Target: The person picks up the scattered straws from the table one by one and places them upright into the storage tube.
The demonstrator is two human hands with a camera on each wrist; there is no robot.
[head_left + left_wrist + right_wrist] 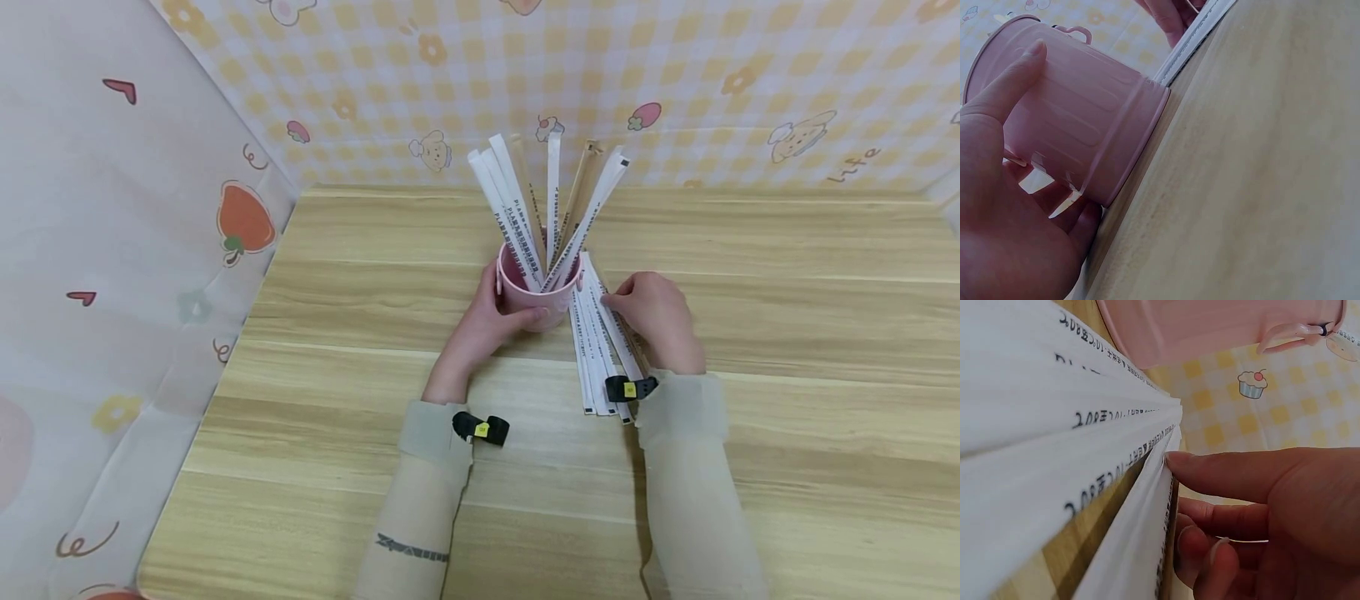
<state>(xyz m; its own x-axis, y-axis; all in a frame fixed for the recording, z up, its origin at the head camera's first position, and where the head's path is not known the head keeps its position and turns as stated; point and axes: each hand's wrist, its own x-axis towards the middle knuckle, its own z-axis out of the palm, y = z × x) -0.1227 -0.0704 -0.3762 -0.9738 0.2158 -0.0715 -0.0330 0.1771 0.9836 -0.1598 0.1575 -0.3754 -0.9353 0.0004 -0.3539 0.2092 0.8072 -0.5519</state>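
Note:
A pink cup shaped like a small bucket (pixel 534 302), with small side handles, stands upright on the table. Several paper-wrapped straws (pixel 553 200), white and brown, lean out of its top. My left hand (pixel 483 325) grips the cup from the left, thumb across the front and fingers round the far side, seen also in the left wrist view (pixel 1010 187). Right of the cup, more wrapped straws (pixel 588 367) lie fanned out on the table. My right hand (pixel 660 317) pinches one white wrapped straw (pixel 1141 531) between thumb and fingers, at the right side of that fan.
Wooden tabletop (pixel 337 333) spreads around both hands. Behind it hangs a yellow checked cloth (pixel 495 83), and at the left a white printed cloth (pixel 150 250). Black straps (pixel 480 429) sit at both wrists over pale sleeves.

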